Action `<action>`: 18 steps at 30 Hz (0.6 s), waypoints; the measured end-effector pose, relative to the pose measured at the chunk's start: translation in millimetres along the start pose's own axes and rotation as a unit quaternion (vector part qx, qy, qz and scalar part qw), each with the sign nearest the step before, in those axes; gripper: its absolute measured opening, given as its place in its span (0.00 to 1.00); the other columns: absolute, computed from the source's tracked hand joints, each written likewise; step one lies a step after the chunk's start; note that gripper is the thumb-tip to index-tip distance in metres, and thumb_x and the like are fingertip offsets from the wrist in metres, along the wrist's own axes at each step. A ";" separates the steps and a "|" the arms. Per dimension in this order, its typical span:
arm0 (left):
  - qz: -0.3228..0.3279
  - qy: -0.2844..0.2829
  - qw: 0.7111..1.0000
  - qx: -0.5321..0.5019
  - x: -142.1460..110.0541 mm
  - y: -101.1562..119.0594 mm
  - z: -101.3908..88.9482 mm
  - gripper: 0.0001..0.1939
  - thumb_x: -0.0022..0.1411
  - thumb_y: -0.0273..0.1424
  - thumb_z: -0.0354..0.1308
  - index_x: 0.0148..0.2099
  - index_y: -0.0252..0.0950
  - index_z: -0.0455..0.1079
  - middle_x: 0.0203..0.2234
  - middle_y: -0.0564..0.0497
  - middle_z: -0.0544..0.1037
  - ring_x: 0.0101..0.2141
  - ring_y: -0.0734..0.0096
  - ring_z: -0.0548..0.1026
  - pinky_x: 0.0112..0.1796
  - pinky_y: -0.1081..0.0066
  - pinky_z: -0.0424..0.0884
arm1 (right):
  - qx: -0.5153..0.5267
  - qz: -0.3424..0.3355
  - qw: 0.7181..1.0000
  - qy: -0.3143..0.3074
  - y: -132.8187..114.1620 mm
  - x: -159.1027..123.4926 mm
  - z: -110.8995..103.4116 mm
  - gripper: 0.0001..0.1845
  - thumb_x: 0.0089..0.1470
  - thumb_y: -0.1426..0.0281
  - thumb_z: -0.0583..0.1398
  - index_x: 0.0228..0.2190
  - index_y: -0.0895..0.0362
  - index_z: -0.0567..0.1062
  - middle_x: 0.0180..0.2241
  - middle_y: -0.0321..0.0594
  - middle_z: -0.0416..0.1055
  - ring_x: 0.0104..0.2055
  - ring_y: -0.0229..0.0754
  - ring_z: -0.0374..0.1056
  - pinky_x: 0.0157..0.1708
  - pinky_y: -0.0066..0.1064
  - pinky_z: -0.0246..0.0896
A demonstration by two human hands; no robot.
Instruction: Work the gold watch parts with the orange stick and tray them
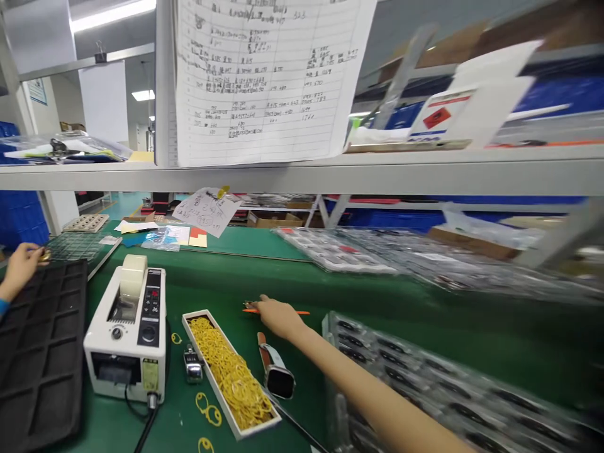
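My right hand [279, 318] reaches forward over the green mat [377, 314]. Its fingers are closed down on an orange pen [301, 313] that lies flat there. At the far left my left hand [19, 267] rests at the top edge of a black compartment tray [40, 352]. Its fingers curl round a small brass-coloured piece [44, 255], and there is a blue band at the wrist. A smartwatch with a brown strap [277, 372] lies just below my right hand. Beside the smartwatch is a long white tray of yellow rubber bands [232, 372].
A white electric tape dispenser [126, 330] stands left of the rubber-band tray, with a small metal counter [192, 365] between them. Clear blister trays [425, 384] cover the right side, and more clear trays [340, 251] lie further back. A shelf beam [330, 175] with a hanging handwritten sheet [264, 82] crosses overhead.
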State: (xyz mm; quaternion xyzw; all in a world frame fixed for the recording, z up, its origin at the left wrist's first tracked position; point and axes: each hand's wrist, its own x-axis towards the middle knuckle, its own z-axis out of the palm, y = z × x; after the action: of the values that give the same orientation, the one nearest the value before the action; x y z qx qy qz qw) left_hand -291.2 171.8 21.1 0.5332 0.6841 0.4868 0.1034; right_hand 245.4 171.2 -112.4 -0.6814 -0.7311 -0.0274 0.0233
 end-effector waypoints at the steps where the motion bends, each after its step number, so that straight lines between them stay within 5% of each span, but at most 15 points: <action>1: 0.014 -0.008 0.999 -0.035 -16.9 13.4 7.5 0.15 0.58 0.34 0.55 0.46 0.31 0.65 0.27 0.55 0.76 0.30 0.70 0.74 0.35 0.72 0.67 | 0.012 0.003 1.000 0.024 -4.8 -8.0 -4.8 0.09 0.61 0.73 0.54 0.41 0.64 0.72 0.40 0.48 0.70 0.39 0.44 0.69 0.35 0.35 0.66; 3: 0.041 -0.050 0.993 -0.101 -60.4 39.1 24.6 0.25 0.59 0.39 0.53 0.55 0.31 0.62 0.36 0.49 0.78 0.35 0.66 0.77 0.38 0.68 0.71 | 0.045 -0.003 0.996 0.078 -16.5 -29.0 -16.0 0.14 0.61 0.76 0.48 0.42 0.63 0.72 0.42 0.53 0.69 0.41 0.46 0.69 0.34 0.34 0.64; 5: 0.057 -0.105 0.981 -0.156 -115.1 64.6 42.7 0.27 0.57 0.45 0.56 0.53 0.32 0.66 0.38 0.46 0.78 0.37 0.63 0.78 0.38 0.66 0.74 | 0.084 -0.020 0.989 0.121 -30.4 -56.9 -28.0 0.19 0.64 0.73 0.42 0.42 0.59 0.71 0.43 0.49 0.69 0.41 0.43 0.69 0.34 0.31 0.64; 7: 0.031 -0.215 0.935 -0.279 -172.3 88.3 60.7 0.26 0.53 0.44 0.61 0.49 0.32 0.70 0.39 0.43 0.79 0.37 0.59 0.78 0.36 0.64 0.76 | 0.166 -0.041 0.971 0.169 -45.2 -90.7 -38.9 0.26 0.66 0.67 0.36 0.37 0.55 0.72 0.37 0.43 0.71 0.36 0.41 0.70 0.32 0.29 0.65; 10: -0.041 -0.319 0.861 -0.395 -240.7 112.7 87.4 0.21 0.52 0.45 0.63 0.42 0.35 0.71 0.37 0.44 0.79 0.34 0.60 0.79 0.33 0.66 0.77 | 0.363 -0.126 0.879 0.281 -67.4 -143.3 -49.3 0.29 0.66 0.60 0.37 0.30 0.54 0.73 0.24 0.39 0.70 0.29 0.42 0.70 0.26 0.29 0.65; 13: -0.104 -0.344 0.812 -0.460 -275.4 118.5 114.2 0.19 0.54 0.44 0.62 0.41 0.36 0.69 0.36 0.45 0.79 0.36 0.62 0.79 0.36 0.66 0.76 | 0.454 -0.255 0.793 0.318 -86.4 -181.4 -50.1 0.21 0.65 0.62 0.45 0.34 0.55 0.74 0.28 0.41 0.73 0.31 0.42 0.72 0.29 0.30 0.67; 15: -0.127 -0.346 0.795 -0.481 -284.5 115.0 130.3 0.19 0.55 0.43 0.62 0.43 0.36 0.68 0.37 0.46 0.79 0.38 0.63 0.79 0.39 0.67 0.75 | 0.488 -0.271 0.774 0.299 -95.3 -193.6 -45.4 0.14 0.64 0.66 0.50 0.35 0.55 0.75 0.30 0.42 0.74 0.32 0.42 0.72 0.30 0.30 0.69; 18: -0.137 -0.356 0.785 -0.488 -289.3 107.5 146.9 0.21 0.55 0.42 0.63 0.47 0.37 0.70 0.42 0.45 0.77 0.41 0.63 0.78 0.40 0.70 0.74 | 0.540 -0.209 0.772 0.263 -101.1 -196.9 -34.6 0.10 0.60 0.67 0.55 0.31 0.55 0.74 0.27 0.40 0.74 0.29 0.40 0.72 0.29 0.28 0.70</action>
State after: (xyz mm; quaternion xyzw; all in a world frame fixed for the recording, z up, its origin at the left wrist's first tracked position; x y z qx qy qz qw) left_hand -7.8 8.7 -78.8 0.4475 0.3360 0.5121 0.6516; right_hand 158.3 -34.2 -92.8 -0.3534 -0.7154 0.1893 0.5723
